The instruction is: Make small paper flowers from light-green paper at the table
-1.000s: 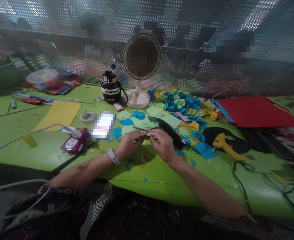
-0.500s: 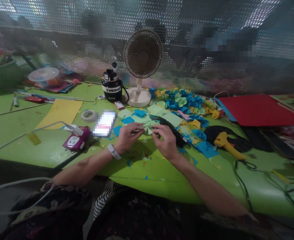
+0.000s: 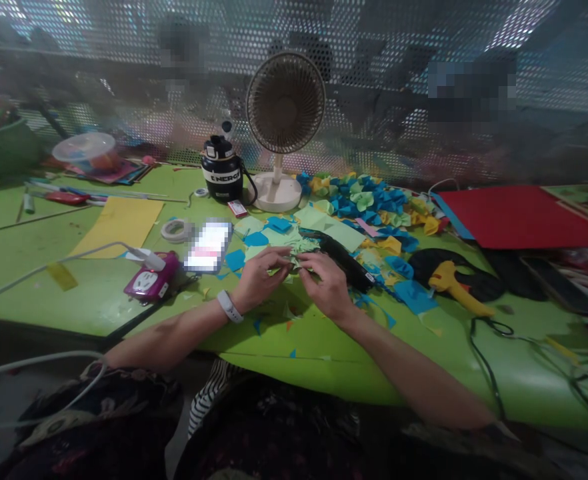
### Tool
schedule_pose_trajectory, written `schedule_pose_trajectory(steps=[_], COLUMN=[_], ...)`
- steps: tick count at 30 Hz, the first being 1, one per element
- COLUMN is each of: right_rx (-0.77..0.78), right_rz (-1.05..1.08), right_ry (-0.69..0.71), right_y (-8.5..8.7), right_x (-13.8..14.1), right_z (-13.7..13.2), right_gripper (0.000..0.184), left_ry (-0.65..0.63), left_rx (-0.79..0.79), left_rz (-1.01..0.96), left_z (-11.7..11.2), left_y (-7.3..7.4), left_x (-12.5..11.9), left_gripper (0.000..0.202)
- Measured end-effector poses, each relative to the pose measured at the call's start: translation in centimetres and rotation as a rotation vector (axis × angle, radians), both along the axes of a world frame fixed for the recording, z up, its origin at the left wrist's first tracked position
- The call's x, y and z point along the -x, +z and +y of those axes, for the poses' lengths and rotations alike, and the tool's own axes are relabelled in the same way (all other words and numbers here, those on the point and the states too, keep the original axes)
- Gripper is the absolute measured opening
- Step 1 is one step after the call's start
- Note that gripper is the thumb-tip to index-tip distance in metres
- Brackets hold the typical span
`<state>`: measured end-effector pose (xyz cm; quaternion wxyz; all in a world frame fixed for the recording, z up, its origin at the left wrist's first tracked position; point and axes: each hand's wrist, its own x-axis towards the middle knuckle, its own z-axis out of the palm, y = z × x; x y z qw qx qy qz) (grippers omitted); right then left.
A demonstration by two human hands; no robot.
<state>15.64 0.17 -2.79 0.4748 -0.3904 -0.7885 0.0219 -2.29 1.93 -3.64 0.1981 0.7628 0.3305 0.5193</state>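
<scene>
Between my fingertips is a small piece of light green paper point(image 3: 295, 259), mostly covered by the fingers. My left hand point(image 3: 263, 280) pinches its left side, thumb against forefinger. On the other side my right hand point(image 3: 325, 283) pinches it too, and the two hands almost meet. Right behind them lie shredded-looking green paper bits point(image 3: 304, 241) and a dark, long object point(image 3: 347, 263) that I cannot name. Pale green sheets point(image 3: 341, 233) and blue paper squares point(image 3: 235, 260) lie around the hands.
A heap of folded paper pieces point(image 3: 369, 200) sits beyond, beside a fan point(image 3: 277, 193) and a black bottle point(image 3: 221, 177). Leftward are a phone point(image 3: 209, 247), tape roll point(image 3: 175, 231) and purple power socket point(image 3: 151, 280). A yellow glue gun point(image 3: 457, 290) and red sheet point(image 3: 529, 217) lie right.
Both hands have come slightly lower and closer together. The green paper, spread out between them before, is now gathered smaller and more hidden by the fingers.
</scene>
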Motion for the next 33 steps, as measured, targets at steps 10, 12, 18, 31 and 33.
schedule_pose_trajectory(steps=[10,12,18,31,33], right_rx=[0.121,0.172,0.259,0.265,0.265], right_rz=[0.124,0.168,0.199,0.148,0.147], right_ry=[-0.055,-0.039,0.001,0.009,0.012], right_y=[0.4,0.5,0.4,0.7,0.8], right_x=[-1.1,-1.1,-1.3,-1.4,-1.4], right_z=[0.9,1.0,1.0,0.9,0.9], right_gripper=[0.014,0.014,0.014,0.013,0.013], left_ry=[-0.032,-0.05,-0.113,-0.173,-0.18], left_rx=[0.251,0.37,0.481,0.474,0.479], left_rz=[-0.189,-0.235,-0.273,-0.297,-0.304], left_z=[-0.3,-0.1,0.4,0.9,0.9], left_y=[1.8,1.8,1.1,0.6,0.6], left_x=[0.6,0.8,0.8,0.8,0.7], left_gripper=[0.02,0.026,0.031,0.032,0.032])
